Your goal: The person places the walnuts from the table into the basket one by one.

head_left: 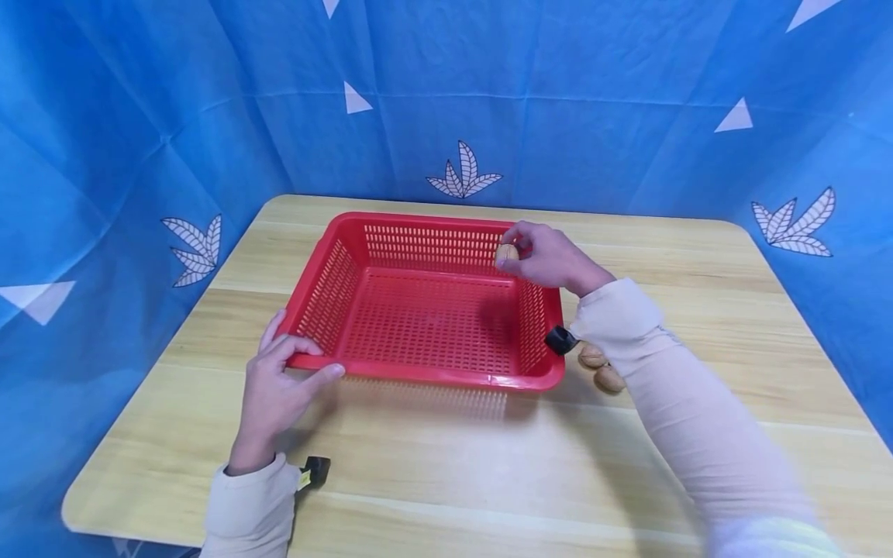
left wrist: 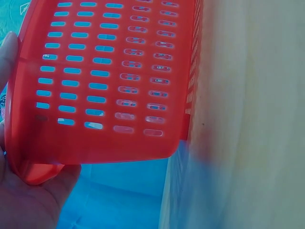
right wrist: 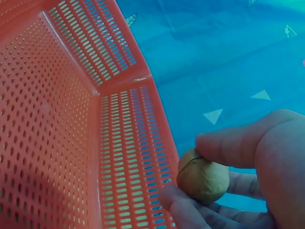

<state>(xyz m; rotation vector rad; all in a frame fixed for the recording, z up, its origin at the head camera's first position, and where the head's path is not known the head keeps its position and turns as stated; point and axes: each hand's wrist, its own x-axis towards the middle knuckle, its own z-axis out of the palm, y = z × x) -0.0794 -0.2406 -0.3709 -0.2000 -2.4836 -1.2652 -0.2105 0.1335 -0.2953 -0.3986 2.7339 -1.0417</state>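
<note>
A red plastic basket (head_left: 432,373) with slotted walls stands on the wooden table, and no contents show inside it. At its near left corner my left hand (head_left: 275,391) grips the rim, the thumb along the front edge. My right hand (head_left: 554,260) pinches a tan walnut (head_left: 505,256) between thumb and fingers, over the basket's far right corner. A seam line runs across the walnut (right wrist: 205,179) in the right wrist view. Two more walnuts (head_left: 609,379) lie on the table right of the basket, partly behind my right forearm.
The pale wooden table (head_left: 446,473) has rounded corners. A blue cloth (head_left: 593,93) with white triangles and leaf prints hangs behind it and at both sides. A small black wrist device (head_left: 560,340) on my right sleeve overlaps the basket's right rim in the head view.
</note>
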